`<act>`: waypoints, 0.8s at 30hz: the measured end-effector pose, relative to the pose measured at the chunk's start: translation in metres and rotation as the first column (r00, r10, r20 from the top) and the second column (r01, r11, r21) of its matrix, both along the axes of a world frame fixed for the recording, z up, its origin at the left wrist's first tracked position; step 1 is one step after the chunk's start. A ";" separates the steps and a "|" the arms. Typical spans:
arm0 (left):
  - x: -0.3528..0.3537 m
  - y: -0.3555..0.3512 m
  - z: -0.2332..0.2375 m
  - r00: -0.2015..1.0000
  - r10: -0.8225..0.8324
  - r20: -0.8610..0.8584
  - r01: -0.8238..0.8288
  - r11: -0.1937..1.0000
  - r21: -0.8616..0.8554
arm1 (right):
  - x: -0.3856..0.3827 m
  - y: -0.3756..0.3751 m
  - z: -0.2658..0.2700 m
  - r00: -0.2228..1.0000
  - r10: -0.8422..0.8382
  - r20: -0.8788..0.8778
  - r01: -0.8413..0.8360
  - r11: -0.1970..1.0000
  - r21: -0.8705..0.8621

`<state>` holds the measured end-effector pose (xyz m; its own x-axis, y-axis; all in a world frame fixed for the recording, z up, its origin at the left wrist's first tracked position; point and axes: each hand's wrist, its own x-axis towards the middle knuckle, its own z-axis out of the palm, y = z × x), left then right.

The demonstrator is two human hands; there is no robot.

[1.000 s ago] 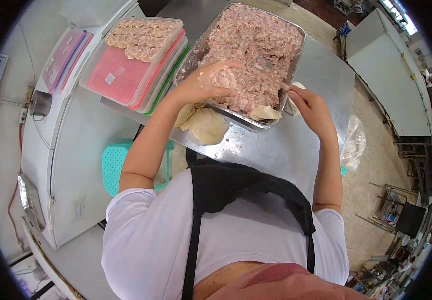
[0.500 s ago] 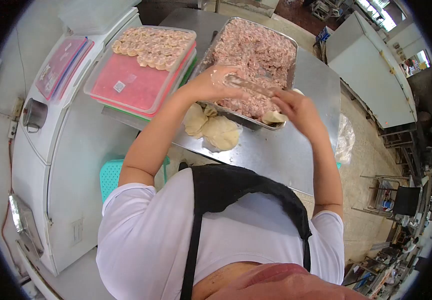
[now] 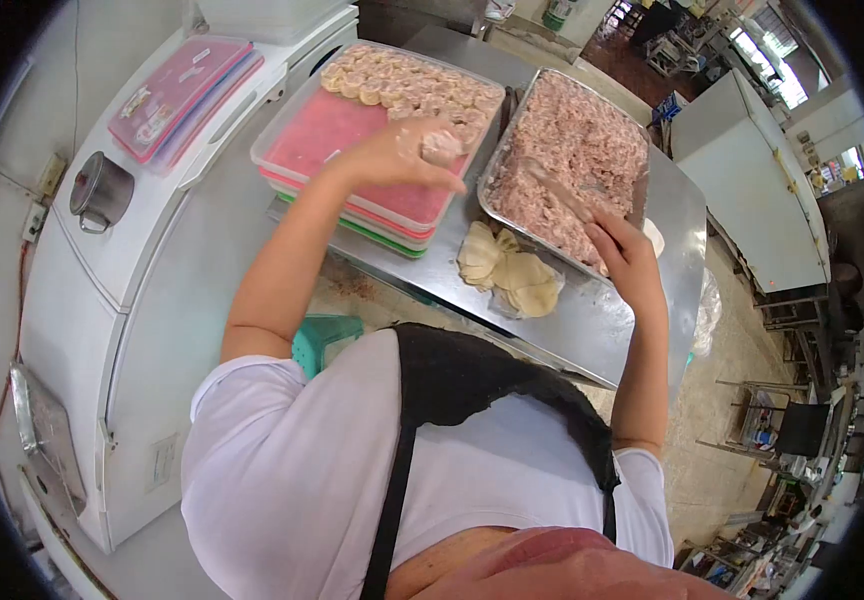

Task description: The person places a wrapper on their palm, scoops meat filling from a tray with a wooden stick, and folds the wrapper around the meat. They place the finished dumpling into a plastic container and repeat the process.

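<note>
My left hand (image 3: 399,158) is curled around a meat-filled dumpling (image 3: 441,148), above the right part of a clear tray with a pink base (image 3: 337,125). Rows of dumplings (image 3: 392,78) fill the tray's far side. In my right hand (image 3: 624,252) is a spatula (image 3: 558,190), its blade over the minced meat (image 3: 577,130) in a deep metal pan (image 3: 487,195). Round pale wrappers (image 3: 527,285) lie on the metal table in front of the pan. Another pale wrapper (image 3: 654,238) shows beside my right hand.
The metal table (image 3: 677,215) carries the pan and the stacked trays. At the left, a white freezer (image 3: 167,235) holds a metal mug (image 3: 102,192) and pink-lidded containers (image 3: 180,95). A turquoise stool (image 3: 324,340) stands below the table edge.
My left hand has moved from over the pan to over the dumpling tray. The spatula has parted from it and now points into the meat. The whole view has shifted.
</note>
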<state>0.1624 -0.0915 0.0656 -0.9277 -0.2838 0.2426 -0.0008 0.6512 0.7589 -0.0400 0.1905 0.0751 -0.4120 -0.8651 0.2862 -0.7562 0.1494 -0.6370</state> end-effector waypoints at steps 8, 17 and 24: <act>0.027 -0.113 -0.057 0.930 0.362 -0.058 -0.354 0.844 -0.403 | 0.021 0.076 -0.067 0.718 -0.352 0.601 0.419 0.907 0.032; -0.015 -0.126 -0.075 0.905 0.426 0.000 -0.391 0.831 -0.395 | 0.029 0.104 -0.082 0.559 -0.415 0.717 0.596 0.803 0.001; -0.015 -0.107 -0.044 0.920 0.326 0.219 -0.239 0.906 -0.348 | -0.003 0.107 -0.065 0.573 -0.387 0.723 0.563 0.826 -0.003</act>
